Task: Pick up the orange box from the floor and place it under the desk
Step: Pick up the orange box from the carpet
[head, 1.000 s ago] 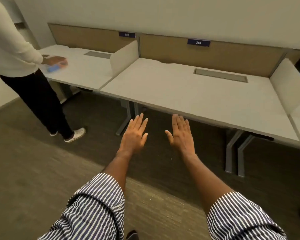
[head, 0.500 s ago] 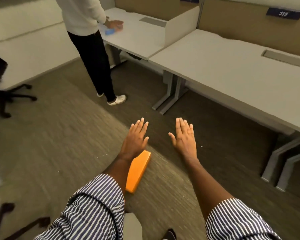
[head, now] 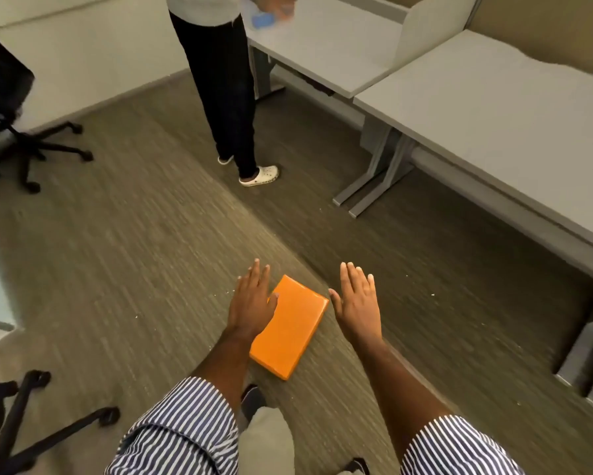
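An orange box [head: 290, 329] lies flat on the carpet in front of me, its long side running away and to the right. My left hand [head: 252, 299] hovers open, palm down, over the box's left edge and hides a strip of it. To the right of the box my right hand [head: 358, 301] is open too, fingers spread, and apart from it. The grey desk [head: 494, 108] stands at the right, with dark floor beneath it.
Another person [head: 226, 84] in dark trousers and white shoes stands ahead at a second desk [head: 322, 49], holding something blue. Grey desk legs [head: 374, 180] reach the floor at the right. Black office chair bases sit at the left [head: 31, 149] and lower left [head: 31, 430].
My view has tilted down and to the left. The orange box has come fully into sight between my hands, which have lowered toward it. Both stay open.
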Available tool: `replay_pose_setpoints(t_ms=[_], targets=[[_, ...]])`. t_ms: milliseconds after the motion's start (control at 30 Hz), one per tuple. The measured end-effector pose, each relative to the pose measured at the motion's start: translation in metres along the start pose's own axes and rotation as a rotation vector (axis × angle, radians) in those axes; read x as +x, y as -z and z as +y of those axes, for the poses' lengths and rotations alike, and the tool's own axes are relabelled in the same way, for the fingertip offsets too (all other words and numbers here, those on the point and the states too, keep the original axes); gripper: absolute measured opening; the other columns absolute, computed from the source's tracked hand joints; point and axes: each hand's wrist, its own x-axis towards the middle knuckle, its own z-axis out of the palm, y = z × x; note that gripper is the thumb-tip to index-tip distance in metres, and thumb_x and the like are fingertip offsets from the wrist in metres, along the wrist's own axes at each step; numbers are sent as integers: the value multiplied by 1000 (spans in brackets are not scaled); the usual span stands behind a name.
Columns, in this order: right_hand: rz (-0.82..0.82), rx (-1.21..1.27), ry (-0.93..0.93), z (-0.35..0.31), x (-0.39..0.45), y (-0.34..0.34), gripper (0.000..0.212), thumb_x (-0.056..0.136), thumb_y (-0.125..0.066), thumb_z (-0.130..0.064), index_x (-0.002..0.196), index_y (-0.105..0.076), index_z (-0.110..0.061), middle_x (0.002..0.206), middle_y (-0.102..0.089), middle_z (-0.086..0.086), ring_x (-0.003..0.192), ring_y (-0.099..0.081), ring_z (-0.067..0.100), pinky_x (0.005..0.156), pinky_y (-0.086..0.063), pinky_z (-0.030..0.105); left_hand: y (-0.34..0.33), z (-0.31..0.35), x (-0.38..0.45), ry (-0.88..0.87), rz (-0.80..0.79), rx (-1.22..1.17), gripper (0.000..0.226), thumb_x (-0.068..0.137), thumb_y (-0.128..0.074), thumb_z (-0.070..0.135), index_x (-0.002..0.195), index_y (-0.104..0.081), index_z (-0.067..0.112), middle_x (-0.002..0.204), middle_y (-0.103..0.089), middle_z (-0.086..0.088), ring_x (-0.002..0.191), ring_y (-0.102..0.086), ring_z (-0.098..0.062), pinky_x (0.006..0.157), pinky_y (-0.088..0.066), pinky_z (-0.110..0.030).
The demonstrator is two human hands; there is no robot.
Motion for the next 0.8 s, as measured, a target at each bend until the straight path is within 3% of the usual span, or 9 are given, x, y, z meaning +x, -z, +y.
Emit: replay_pose_setpoints(t_ms=[233, 433, 667, 800], targets=[[-106, 4, -95, -30, 49, -75, 71, 101, -24, -56, 158, -13, -15, 165, -22, 10, 153, -18, 28, 126, -10, 47, -48, -66, 65, 28, -188, -86, 75, 100, -43, 43, 158, -6, 11, 168, -3, -14, 155, -13, -29, 126, -15, -46], [-229, 110, -222, -34, 90, -170, 69, 101, -37, -51, 157, -18, -14, 162, -28, 14, 149, -26, 31, 122, -22, 49, -121, -107, 115, 48, -397, -109, 76, 101, -41, 46, 158, -5, 12, 168, -6, -12, 155, -13, -28, 125, -17, -44], [-291, 286, -418, -4, 146, -311, 69, 102, -39, -47, 158, -13, -13, 164, -23, 13, 150, -24, 31, 120, -28, 47, -243, -128, 173, 162, -495, -268, 77, 100, -44, 48, 159, -5, 17, 168, -11, -6, 152, -22, -27, 122, -27, -43], [-338, 316, -443, 34, 154, -396, 69, 103, -37, -47, 158, -9, -17, 165, -21, 11, 151, -21, 30, 123, -22, 44, -335, -151, 195, 257, -539, -308, 77, 100, -45, 48, 159, -6, 17, 168, -11, -5, 153, -19, -24, 122, -26, -40]])
